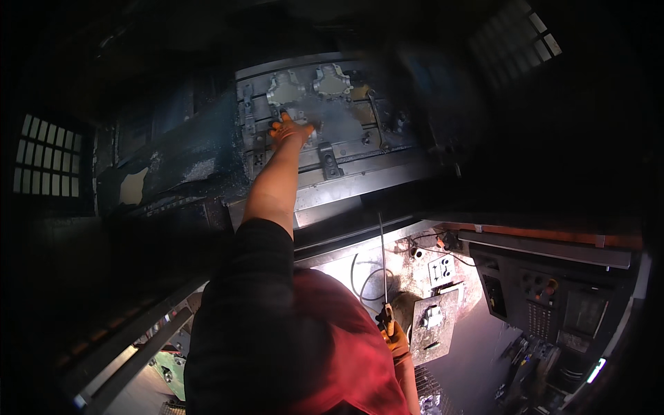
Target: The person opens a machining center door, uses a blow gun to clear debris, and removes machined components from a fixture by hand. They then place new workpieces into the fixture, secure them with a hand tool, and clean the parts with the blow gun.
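Observation:
My left hand (290,131), in an orange glove, reaches far forward over a metal fixture plate (360,166). Its fingers are spread on a pale metal casting (299,115), which the hand partly covers. Two similar castings (284,90) sit farther back on the plate. A dark clamp block (329,160) stands to the right of the hand. Low at my right side, my right hand (396,344), also gloved, is wrapped round the handle of an air blow gun (389,317). Its long thin nozzle points up and away from me.
Around the plate are dark machine walls with a barred window (48,158) at the left. Behind the right hand stands a small table (443,342) with a metal part (433,317) on it. A control panel (546,304) is at the right; a cable (356,277) loops near the nozzle.

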A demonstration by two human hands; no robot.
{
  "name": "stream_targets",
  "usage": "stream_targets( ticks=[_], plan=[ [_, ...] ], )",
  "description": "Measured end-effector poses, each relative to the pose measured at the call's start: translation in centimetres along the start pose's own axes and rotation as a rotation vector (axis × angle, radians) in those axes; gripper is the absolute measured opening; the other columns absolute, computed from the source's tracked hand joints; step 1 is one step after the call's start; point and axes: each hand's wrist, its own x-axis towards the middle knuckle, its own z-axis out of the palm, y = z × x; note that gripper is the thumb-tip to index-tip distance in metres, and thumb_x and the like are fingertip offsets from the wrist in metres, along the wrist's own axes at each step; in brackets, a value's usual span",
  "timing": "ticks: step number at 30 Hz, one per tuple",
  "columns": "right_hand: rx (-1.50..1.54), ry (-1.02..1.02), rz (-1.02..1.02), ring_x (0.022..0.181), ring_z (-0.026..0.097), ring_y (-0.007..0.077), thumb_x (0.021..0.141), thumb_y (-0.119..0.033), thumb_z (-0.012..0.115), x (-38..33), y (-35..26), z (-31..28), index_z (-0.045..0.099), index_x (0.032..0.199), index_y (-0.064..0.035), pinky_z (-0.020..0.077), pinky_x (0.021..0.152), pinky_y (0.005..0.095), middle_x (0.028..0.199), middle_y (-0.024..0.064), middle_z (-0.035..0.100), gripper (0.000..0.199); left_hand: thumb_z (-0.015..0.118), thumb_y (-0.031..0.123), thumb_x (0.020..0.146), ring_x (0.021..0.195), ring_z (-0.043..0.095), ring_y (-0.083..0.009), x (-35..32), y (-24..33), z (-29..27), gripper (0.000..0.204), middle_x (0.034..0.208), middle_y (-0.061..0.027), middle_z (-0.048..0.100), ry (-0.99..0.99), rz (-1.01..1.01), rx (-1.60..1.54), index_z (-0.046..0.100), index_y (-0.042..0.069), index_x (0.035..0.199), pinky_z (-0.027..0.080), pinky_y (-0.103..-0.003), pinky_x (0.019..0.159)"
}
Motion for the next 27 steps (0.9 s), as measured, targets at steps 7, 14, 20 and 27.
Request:
stream_targets(
  ticks=[7, 14, 20, 27],
  plan=[
    [0.021, 0.025, 0.05, 0.071, 0.054, 0.0069, 0.081, -0.014, 0.075, -0.7, -4.5, 5.0, 0.045, 0.135, -0.0052, 0.0454, 0.063, 0.022, 0.083, -0.0019, 0.059, 0.062, 0.074, 0.06, 0.072, 0.129, 0.039, -0.0346, 5.2, 1.0, 2.8, 0.093, 0.139, -0.0168, 0.038, 0.028, 0.0, 0.031, 0.028, 0.029, 0.147, 0.041, -0.056, 0.093],
    [0.027, -0.001, 0.017, 0.071, 0.055, 0.0072, 0.078, -0.013, 0.078, 2.6, -8.2, 7.8, 0.047, 0.134, -0.0056, 0.0456, 0.063, 0.0222, 0.088, -0.0016, 0.059, 0.065, 0.073, 0.059, 0.07, 0.12, 0.043, -0.0327, 3.4, 1.6, 2.5, 0.085, 0.128, -0.0145, 0.042, 0.166, -0.001, 0.129, 0.038, 0.021, 0.137, 0.042, -0.052, 0.087],
    [0.008, -0.019, 0.011, 0.072, 0.055, 0.0075, 0.075, -0.012, 0.08, 4.7, -11.2, 8.8, 0.048, 0.134, -0.0058, 0.0459, 0.064, 0.0224, 0.092, -0.0015, 0.06, 0.068, 0.074, 0.061, 0.067, 0.121, 0.041, -0.0327, 4.3, 1.9, 1.5, 0.094, 0.129, -0.0138, 0.04, 0.094, 0.0, 0.147, 0.034, 0.022, 0.142, 0.044, -0.052, 0.087],
    [0.016, -0.014, 0.041, 0.073, 0.055, 0.0078, 0.072, -0.012, 0.083, 4.4, -12.4, 8.9, 0.049, 0.133, -0.0062, 0.0461, 0.064, 0.0227, 0.096, -0.0012, 0.061, 0.07, 0.074, 0.063, 0.067, 0.125, 0.044, -0.0384, 4.5, 1.0, 1.2, 0.097, 0.137, -0.021, 0.041, 0.089, 0.089, 0.134, 0.036, 0.012, 0.141, 0.042, -0.045, 0.101]
  ],
)
